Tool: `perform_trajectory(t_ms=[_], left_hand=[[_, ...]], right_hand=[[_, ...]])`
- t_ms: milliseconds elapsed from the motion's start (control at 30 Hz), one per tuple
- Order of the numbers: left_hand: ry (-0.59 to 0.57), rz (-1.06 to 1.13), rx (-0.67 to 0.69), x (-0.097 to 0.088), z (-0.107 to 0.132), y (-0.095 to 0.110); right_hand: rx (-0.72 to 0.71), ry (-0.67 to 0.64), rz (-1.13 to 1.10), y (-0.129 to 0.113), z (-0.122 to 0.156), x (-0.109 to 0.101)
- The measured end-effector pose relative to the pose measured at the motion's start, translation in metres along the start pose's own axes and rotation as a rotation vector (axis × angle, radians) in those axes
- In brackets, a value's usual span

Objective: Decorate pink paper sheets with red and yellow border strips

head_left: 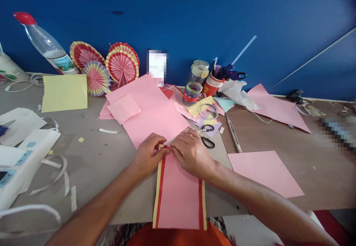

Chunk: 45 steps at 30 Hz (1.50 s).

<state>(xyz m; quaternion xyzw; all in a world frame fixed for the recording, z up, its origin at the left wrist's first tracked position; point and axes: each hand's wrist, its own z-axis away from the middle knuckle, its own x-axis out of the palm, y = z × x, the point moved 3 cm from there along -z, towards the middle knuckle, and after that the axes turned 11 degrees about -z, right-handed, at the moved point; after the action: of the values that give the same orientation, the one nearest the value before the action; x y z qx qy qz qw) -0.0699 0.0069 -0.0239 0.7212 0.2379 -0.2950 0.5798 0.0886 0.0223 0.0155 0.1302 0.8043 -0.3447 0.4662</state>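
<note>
A long pink paper strip with red and yellow borders along both sides lies before me, its near end reaching past the table edge. At its far end, my left hand pinches the left corner, where a small folded edge shows red and yellow. Close beside it, my right hand is closed on the same far edge, with the fingers bent over the paper. The fingertips of both hands nearly meet. Part of the fold is hidden under the right hand. Black-handled scissors lie just beyond my right hand.
Large pink sheets lie behind my hands; another pink sheet is at right near a utility knife. Folded paper fans, a tilted bottle, a clear jar and a red cup stand along the blue wall.
</note>
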Motion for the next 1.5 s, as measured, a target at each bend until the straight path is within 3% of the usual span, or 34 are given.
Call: perform_trajectory(t_ms=[500, 867, 1000, 1200, 1367, 1500], left_hand=[[-0.107, 0.105, -0.098, 0.004, 0.002, 0.006], [-0.174, 0.242, -0.072, 0.004, 0.004, 0.003], [-0.152, 0.299, -0.027, -0.001, 0.002, 0.008], [-0.097, 0.171, 0.024, 0.0, 0.001, 0.009], [-0.061, 0.134, 0.097, -0.003, 0.002, 0.01], [-0.059, 0.122, 0.067, -0.006, 0.001, 0.007]], right_hand=[[0.054, 0.002, -0.119, -0.003, 0.003, -0.002], [0.114, 0.002, -0.204, -0.001, 0.003, -0.001], [0.123, 0.033, -0.202, 0.0, 0.002, -0.003], [0.14, -0.007, -0.22, 0.002, 0.002, -0.002], [0.208, -0.106, -0.33, 0.005, -0.004, -0.004], [0.262, -0.17, -0.299, 0.013, -0.004, -0.015]])
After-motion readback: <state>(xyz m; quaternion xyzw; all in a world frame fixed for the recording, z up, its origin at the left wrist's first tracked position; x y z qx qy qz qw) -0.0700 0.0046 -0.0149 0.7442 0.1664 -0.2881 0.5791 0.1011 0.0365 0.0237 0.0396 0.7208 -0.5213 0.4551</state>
